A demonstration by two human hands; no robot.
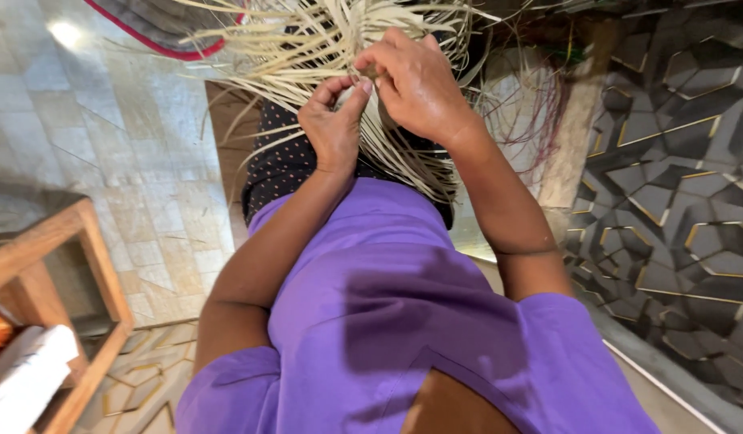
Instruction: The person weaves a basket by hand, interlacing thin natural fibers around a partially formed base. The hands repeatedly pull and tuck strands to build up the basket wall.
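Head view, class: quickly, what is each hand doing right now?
Left hand: closed, pinching the pale, thin, flat straw strips.
Right hand: closed, gripping the same strips from above.

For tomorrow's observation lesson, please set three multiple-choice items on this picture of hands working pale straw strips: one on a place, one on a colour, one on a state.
1. Where is the wooden stand?
A. lower left of the picture
B. upper right
C. on the person's lap

2. What colour is the shirt?
A. green
B. purple
C. white

3. What are the two hands doing?
A. resting flat on the floor
B. hanging apart, holding nothing
C. close together, pinching straw strips

Answers:
1 A, the stand sits by the left edge on the pale tiled floor.
2 B, the cloth over the body and both sleeves is purple.
3 C, the left hand and right hand meet at the strips, each grip closed on them.
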